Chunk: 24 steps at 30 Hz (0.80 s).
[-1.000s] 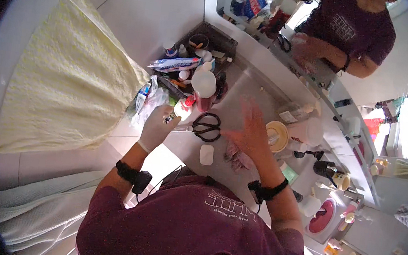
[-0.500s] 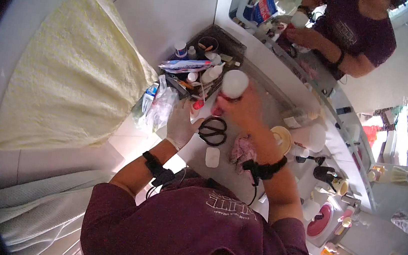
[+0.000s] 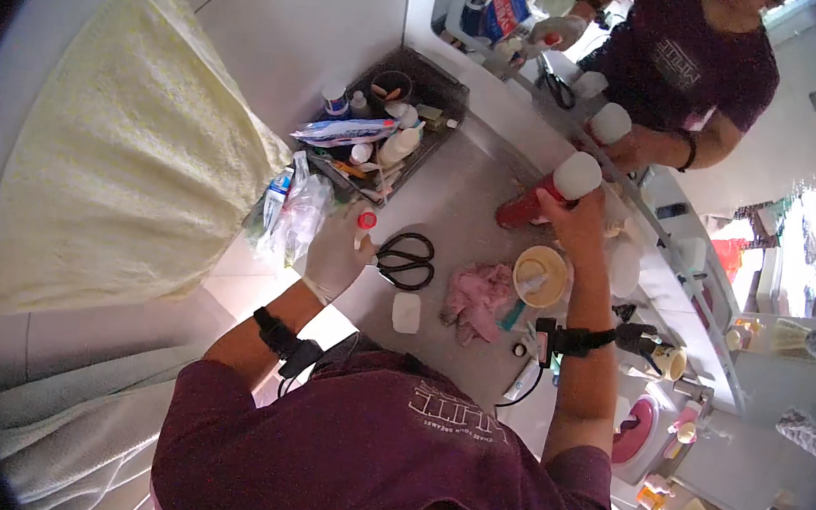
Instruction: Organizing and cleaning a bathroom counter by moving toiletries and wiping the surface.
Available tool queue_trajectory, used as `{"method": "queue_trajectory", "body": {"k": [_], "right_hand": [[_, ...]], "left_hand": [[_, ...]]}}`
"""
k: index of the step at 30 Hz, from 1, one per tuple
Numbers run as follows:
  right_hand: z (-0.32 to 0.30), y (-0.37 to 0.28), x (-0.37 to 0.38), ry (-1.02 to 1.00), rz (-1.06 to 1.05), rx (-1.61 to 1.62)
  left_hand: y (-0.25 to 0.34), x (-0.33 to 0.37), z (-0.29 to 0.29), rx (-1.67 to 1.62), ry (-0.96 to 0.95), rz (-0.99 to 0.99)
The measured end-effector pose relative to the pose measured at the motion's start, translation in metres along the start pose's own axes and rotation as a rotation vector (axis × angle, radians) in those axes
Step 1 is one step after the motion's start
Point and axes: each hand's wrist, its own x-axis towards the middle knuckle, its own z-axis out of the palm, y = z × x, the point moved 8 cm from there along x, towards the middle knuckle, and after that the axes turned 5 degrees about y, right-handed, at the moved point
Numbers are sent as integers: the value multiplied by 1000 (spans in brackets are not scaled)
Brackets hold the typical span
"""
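My left hand point(image 3: 333, 252), in a pale thin glove, is closed around a small bottle with a red cap point(image 3: 367, 220). Beside its fingertips lie scissors with black loop handles point(image 3: 406, 261); their blades are hidden. Farther right, my right hand point(image 3: 578, 224) grips a red bottle with a large white cap point(image 3: 534, 205), which leans over near the mirror side of the counter. Nearer to me than the red bottle are a cream tub point(image 3: 552, 290) and a crumpled pink cloth point(image 3: 480, 296). A white rounded block point(image 3: 405, 312) sits close to the scissors.
A dark tray point(image 3: 434, 160) crowded with tubes and bottles stands at the far corner. Plastic bags point(image 3: 300, 215) and a hanging yellow towel point(image 3: 137, 164) are on the left. A mirror point(image 3: 691, 202) runs along the right, with a pink-bowled basin point(image 3: 642, 431) at lower right.
My right hand has carried the red bottle rightward, away from the tray and toward the mirror. The cream tub and pink cloth are uncovered. My left hand keeps the red-capped bottle, slightly nearer me.
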Motion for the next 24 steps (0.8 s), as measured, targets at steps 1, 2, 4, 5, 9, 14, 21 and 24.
{"method": "queue_trajectory", "body": {"k": [1, 2, 4, 5, 9, 14, 21, 24], "right_hand": [[-3, -6, 1, 12, -41, -31], [-5, -11, 2, 24, -82, -62], [-3, -7, 4, -27, -54, -113], [-3, -4, 3, -52, -39, -139], [-11, -14, 1, -33, -97, -103], [-17, -7, -8, 27, -126, -140], [-21, -17, -13, 88, -95, -134], [-15, -7, -14, 118, -63, -148]], "left_hand": [[9, 1, -1, -29, 8, 58], [19, 3, 0, -58, 14, 116], [41, 6, 8, -122, -14, 215], [55, 9, 17, -155, -49, 256], [105, 29, 68, -224, -206, 501], [107, 50, 168, -90, -336, 470], [102, 64, 178, -196, -284, 387], [78, 60, 153, -276, -218, 254]]}}
